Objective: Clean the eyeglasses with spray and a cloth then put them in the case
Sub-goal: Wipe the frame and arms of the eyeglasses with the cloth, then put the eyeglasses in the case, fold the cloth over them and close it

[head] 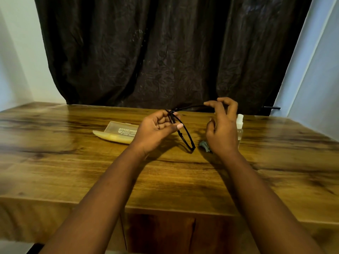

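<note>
Black-framed eyeglasses (185,133) hang above the wooden table (165,176), front edge pointing down toward the tabletop. My left hand (156,131) pinches the frame near its upper hinge. My right hand (222,125) holds the tip of one temple arm between thumb and fingers, and that arm stretches out to the right. A yellowish translucent glasses case (119,132) lies open on the table behind my left hand. A small clear spray bottle (240,128) stands just behind my right hand. A crumpled grey cloth (204,145) lies on the table, partly hidden by my right wrist.
A dark curtain (165,52) hangs behind the table's far edge. Pale walls flank it on both sides, with a dark handle (271,107) at the right. The table's front edge runs across the lower part of the view.
</note>
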